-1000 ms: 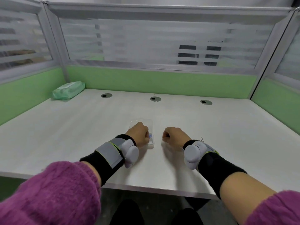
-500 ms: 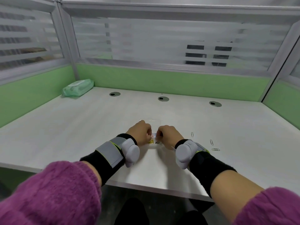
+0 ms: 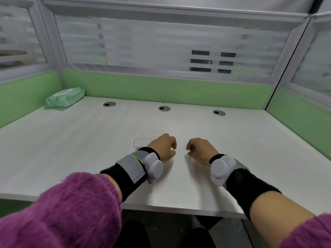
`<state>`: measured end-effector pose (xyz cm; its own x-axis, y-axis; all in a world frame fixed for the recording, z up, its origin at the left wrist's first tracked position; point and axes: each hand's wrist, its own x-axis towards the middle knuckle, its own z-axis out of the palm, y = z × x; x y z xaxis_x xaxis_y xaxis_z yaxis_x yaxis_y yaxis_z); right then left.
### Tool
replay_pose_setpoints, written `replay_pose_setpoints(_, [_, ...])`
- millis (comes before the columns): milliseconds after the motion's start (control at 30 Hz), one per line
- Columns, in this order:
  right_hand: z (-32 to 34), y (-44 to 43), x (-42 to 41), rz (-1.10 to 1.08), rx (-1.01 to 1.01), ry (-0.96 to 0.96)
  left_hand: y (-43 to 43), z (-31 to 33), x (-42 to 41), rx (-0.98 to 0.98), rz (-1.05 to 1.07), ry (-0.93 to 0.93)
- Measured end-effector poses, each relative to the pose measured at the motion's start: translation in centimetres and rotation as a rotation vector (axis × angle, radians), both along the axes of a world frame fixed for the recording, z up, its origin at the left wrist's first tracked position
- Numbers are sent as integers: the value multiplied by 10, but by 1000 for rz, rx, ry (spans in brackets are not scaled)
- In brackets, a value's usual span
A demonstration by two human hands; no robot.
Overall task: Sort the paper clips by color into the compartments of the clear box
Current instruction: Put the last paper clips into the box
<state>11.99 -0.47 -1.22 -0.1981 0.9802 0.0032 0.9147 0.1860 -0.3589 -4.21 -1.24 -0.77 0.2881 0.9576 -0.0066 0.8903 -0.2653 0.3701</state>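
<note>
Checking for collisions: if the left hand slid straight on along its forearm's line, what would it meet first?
Probably nothing near: the left hand points over bare desk toward the rightmost cable hole.

Clear box [image 3: 143, 139] half hidden behind left grip [image 3: 163, 147], contents too blurred to tell

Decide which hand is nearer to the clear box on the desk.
Left. The left hand overlaps the near right corner of the clear box; the right hand lies farther right, apart from it.

No legible text, label, brand or number on any surface in view.
</note>
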Motion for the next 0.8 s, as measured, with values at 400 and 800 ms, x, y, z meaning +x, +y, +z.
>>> replay_pose_setpoints(400, [2,-3,78,-99,-114,-86,7,-8,54,-28,-76,22])
replay_pose_setpoints(800, [-5,4,87,-66,-112,-42,22,-12,62,-26,-66,62])
